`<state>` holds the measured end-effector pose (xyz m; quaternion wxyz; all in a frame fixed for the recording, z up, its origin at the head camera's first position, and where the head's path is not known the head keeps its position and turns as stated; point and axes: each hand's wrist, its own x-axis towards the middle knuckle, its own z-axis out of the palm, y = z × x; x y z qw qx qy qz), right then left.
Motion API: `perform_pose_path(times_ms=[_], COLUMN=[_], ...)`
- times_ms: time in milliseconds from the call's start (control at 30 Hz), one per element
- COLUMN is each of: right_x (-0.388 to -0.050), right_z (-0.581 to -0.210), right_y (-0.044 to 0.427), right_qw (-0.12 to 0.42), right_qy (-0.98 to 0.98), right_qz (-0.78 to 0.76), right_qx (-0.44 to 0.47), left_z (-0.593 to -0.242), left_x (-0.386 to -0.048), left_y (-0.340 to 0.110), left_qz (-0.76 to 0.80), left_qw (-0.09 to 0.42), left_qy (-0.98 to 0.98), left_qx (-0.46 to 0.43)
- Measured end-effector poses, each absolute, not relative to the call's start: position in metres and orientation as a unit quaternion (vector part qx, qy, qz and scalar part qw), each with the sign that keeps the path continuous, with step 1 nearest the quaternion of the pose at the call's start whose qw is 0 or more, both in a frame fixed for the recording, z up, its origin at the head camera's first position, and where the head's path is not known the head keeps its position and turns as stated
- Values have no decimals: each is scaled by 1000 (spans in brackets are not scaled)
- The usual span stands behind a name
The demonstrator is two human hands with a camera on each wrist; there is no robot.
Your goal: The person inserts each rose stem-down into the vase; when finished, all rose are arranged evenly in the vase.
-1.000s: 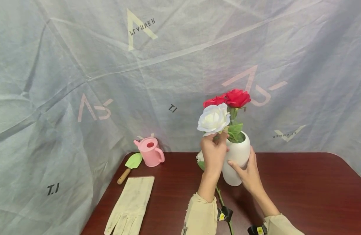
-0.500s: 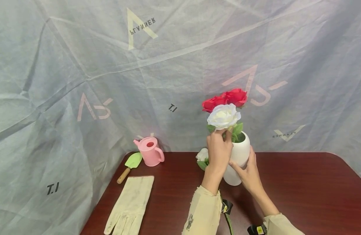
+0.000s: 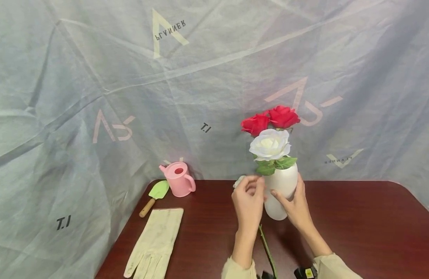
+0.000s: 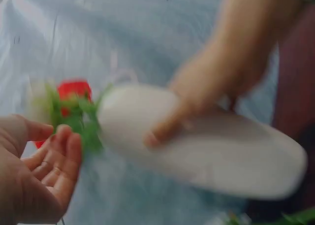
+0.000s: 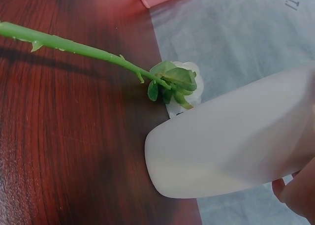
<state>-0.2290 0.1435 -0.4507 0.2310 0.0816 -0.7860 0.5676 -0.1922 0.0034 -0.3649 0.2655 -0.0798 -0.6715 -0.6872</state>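
My right hand (image 3: pixel 298 207) grips the white vase (image 3: pixel 278 186) from its right side, thumb across the front. Two red roses (image 3: pixel 283 117) and a white rose (image 3: pixel 269 144) stand in the vase, their green leaves at its mouth. Just left of the vase is my left hand (image 3: pixel 249 199), holding nothing, its fingers loosely bent. In the left wrist view the vase (image 4: pixel 206 141) is blurred, and the left hand (image 4: pixel 39 180) lies apart from the leaves. A second white rose (image 5: pixel 189 82) lies on the table behind, its green stem (image 5: pixel 93 50) stretching toward the person.
On the left of the brown table (image 3: pixel 207 232) are a pink watering can (image 3: pixel 179 182), a small green trowel (image 3: pixel 159 190) with a wooden handle, and a pale work glove (image 3: pixel 158 240). A grey printed cloth (image 3: pixel 214 77) hangs behind the table.
The white rose has moved right and now stands in the vase. My left hand has let go of it and drawn down and left. The right hand keeps its place on the vase.
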Motion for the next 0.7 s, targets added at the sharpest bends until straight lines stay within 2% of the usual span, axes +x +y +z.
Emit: perform_pose_path(times_ms=[133, 267, 367, 600, 700], right_x=[-217, -212, -212, -211, -211], right_z=[-431, -424, -423, -423, -422], right_y=[137, 135, 134, 134, 135], right_qw=[230, 227, 223, 209, 206], right_qy=[-784, -784, -786, -789, -790], right_qz=[571, 572, 572, 573, 574], right_qx=[81, 80, 77, 70, 69], left_z=[-411, -456, -476, -515, -527], left_x=[-182, -180, -179, -186, -190], left_y=[-17, -26, -28, -24, -23], left_qz=[-626, -601, -627, -663, -710], left_qw=[227, 140, 86, 60, 31], left_qy=[-746, -786, -773, -745, -702], left_qx=[-20, 25, 44, 41, 41])
